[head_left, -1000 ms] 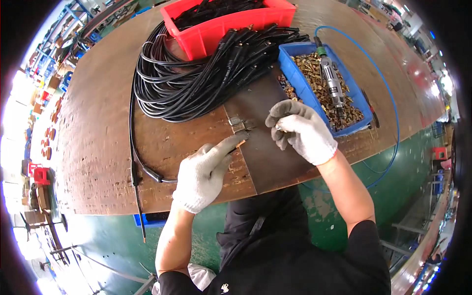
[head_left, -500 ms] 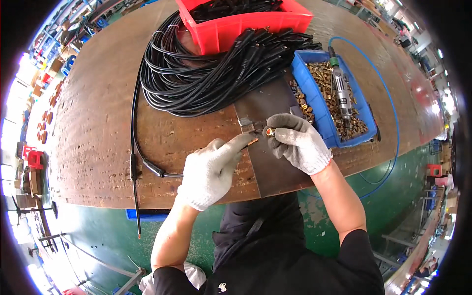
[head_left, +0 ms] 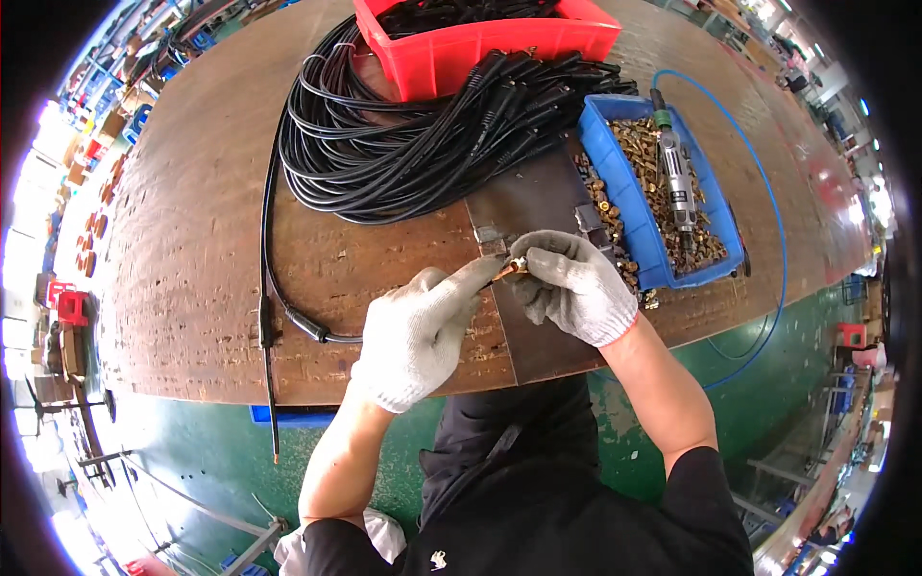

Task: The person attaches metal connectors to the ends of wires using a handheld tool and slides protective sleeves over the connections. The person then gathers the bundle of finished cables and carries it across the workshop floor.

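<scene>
My left hand (head_left: 418,331), in a whitish work glove, is closed round a black cable (head_left: 346,339) with a thicker black sleeve (head_left: 307,324) along it. The cable's bare copper end (head_left: 503,274) sticks out past the fingertips. Between thumb and fingers of my gloved right hand (head_left: 574,288) is a small brass fitting (head_left: 519,264). Copper end and fitting meet at the fingertips; the fingers partly hide how far one sits in the other. Both hands are above the table's near edge, over a dark plate (head_left: 547,346).
A blue bin (head_left: 634,226) of brass parts holds a pneumatic tool (head_left: 678,187) with a blue air hose (head_left: 768,182). Loose brass parts lie beside it. Coiled black cables (head_left: 384,197) and a red bin (head_left: 499,40) stand farther back. Another cable end (head_left: 273,403) hangs over the front edge.
My right hand has brought the brass fitting left and against the copper cable end, where a gap showed before. My left hand has shifted slightly right. The whole view has moved a little.
</scene>
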Motion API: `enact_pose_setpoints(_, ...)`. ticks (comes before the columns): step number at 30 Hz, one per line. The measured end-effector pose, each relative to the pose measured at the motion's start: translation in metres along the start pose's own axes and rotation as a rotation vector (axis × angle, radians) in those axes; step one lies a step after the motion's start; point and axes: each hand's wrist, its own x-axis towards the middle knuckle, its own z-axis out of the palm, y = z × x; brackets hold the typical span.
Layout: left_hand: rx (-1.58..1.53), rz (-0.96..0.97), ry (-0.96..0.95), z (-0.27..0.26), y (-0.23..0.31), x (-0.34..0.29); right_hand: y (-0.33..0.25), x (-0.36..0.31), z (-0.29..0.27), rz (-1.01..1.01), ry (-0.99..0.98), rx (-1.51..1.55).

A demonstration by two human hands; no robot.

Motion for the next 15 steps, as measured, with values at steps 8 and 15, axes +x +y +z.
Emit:
enact_pose_setpoints(8,0.088,0.033,0.016,0.0048,-0.0038,-0.001,-0.0002,-0.0021,0.0004,0.007,0.008,-0.019)
enact_pose_setpoints(15,0.247,0.094,0.014,0.0076,-0.0047,-0.0002,-0.005,-0.0036,-0.0024,0.017,0.049,-0.082)
